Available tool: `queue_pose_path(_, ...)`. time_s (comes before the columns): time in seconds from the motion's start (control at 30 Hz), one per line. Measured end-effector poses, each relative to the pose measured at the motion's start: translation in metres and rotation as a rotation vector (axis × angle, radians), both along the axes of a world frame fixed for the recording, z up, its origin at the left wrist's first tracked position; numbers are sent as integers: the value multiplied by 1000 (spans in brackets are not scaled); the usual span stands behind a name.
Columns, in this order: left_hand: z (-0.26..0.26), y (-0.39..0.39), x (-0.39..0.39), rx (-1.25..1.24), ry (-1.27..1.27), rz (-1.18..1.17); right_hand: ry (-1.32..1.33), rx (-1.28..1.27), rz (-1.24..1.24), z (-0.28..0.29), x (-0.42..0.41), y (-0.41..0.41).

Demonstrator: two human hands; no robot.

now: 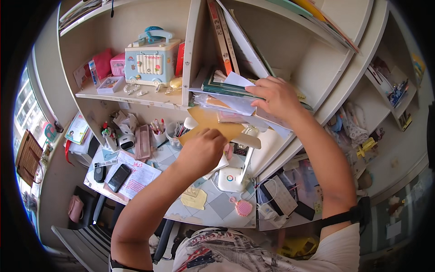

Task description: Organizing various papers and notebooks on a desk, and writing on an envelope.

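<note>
My left hand [204,149] grips a tan sheet of paper or card [217,124] just below the middle shelf, its fingers curled over the lower edge. My right hand [272,97] rests on a stack of papers and books on that shelf, with fingertips at a folded white paper [238,80] and a dark green book [227,89]. Whether the right fingers pinch any sheet cannot be told. Behind them several books [222,40] lean upright in the compartment. A white desk lamp [231,179] stands under the tan sheet, its head partly hidden.
A toy case [149,64] stands on the left shelf. On the desk lie a smartphone [119,177], a written sheet [146,173], a pink pencil case [142,142], and a strawberry-shaped item [243,207]. Pen cups [159,137] stand behind; a chair [85,244] is at lower left.
</note>
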State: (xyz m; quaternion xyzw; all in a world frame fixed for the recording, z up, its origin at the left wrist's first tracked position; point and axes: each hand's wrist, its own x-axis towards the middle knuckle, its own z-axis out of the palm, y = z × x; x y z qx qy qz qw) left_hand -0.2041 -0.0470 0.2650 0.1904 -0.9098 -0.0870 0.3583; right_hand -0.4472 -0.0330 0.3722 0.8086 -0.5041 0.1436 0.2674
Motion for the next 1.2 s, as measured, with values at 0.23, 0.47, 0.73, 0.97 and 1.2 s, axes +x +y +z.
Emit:
queue_pose_path(0.23, -1, -46, -43, -341, -89, 227, 93, -21, 7, -3, 11, -1)
queue_pose_path(0.47, -28, -26, -54, -149, 62, 371, 492, -72, 183, -20, 5, -9)
queue_pose_path(0.73, -50, -12, -72, -134, 269, 480, 434, -96, 123, -24, 12, -5)
queue_pose_path(0.97, -45, 4, -85, 191, 377, 360, 446, -98, 180, -3, 5, -12)
queue_pose_path(1.2, -15, 4, -129, 1197, 1417, -289, 436, -110, 195, -4, 6, -13)
